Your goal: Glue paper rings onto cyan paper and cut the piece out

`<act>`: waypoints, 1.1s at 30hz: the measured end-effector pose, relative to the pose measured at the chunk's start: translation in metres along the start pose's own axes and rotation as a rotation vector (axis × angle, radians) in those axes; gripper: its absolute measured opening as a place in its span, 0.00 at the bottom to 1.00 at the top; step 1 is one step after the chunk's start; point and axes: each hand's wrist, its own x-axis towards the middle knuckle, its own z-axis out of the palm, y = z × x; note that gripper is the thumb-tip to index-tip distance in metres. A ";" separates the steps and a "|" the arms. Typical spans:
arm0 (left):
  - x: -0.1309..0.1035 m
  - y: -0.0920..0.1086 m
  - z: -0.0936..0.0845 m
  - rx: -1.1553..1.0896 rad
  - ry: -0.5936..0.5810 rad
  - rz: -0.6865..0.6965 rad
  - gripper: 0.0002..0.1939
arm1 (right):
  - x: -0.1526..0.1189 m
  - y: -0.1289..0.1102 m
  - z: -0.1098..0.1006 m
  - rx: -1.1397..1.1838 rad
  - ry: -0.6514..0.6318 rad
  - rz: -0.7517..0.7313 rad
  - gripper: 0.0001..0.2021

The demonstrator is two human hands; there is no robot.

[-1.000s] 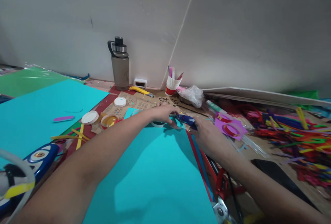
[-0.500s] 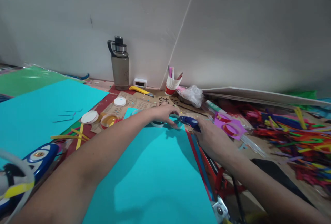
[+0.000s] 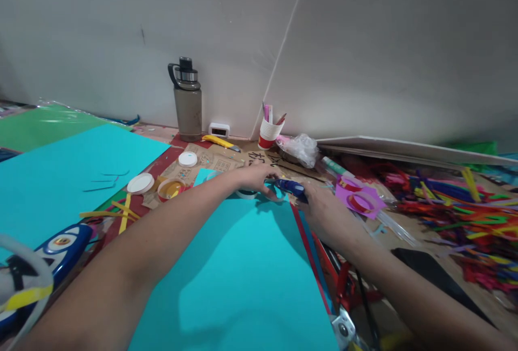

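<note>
A large turquoise sheet (image 3: 251,270) lies under both my arms. At its far edge my left hand (image 3: 259,179) has its fingers curled against a pale ring (image 3: 280,196) on the sheet. My right hand (image 3: 318,205) grips a dark blue hand tool (image 3: 292,188), and the tool's front end is at that ring. The tool's kind is not clear. Another pale ring (image 3: 246,195) lies beneath my left wrist, partly hidden.
Behind stand a bottle (image 3: 188,108), a yellow cutter knife (image 3: 220,142) and a paper cup (image 3: 270,130) of pens. Left are round lids (image 3: 140,183) and a blue device (image 3: 65,254). Right are red rings (image 3: 361,203), a dark flat object (image 3: 429,275) and colourful pipe cleaners (image 3: 477,232).
My right hand has shifted slightly left, bringing the blue tool's front end farther over the ring by my left fingers. My left hand has hardly moved.
</note>
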 end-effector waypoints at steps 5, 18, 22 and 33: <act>-0.001 0.002 -0.002 -0.008 -0.004 -0.010 0.31 | -0.007 0.009 0.001 0.041 0.058 -0.052 0.11; 0.000 0.000 0.000 0.021 0.009 0.003 0.34 | -0.008 0.006 0.002 0.128 0.070 -0.008 0.13; -0.001 0.001 -0.001 0.008 0.022 -0.012 0.35 | -0.005 0.007 0.004 0.135 0.073 -0.014 0.13; -0.001 -0.002 0.001 0.036 0.023 0.000 0.30 | 0.001 0.014 0.018 0.134 0.075 0.007 0.11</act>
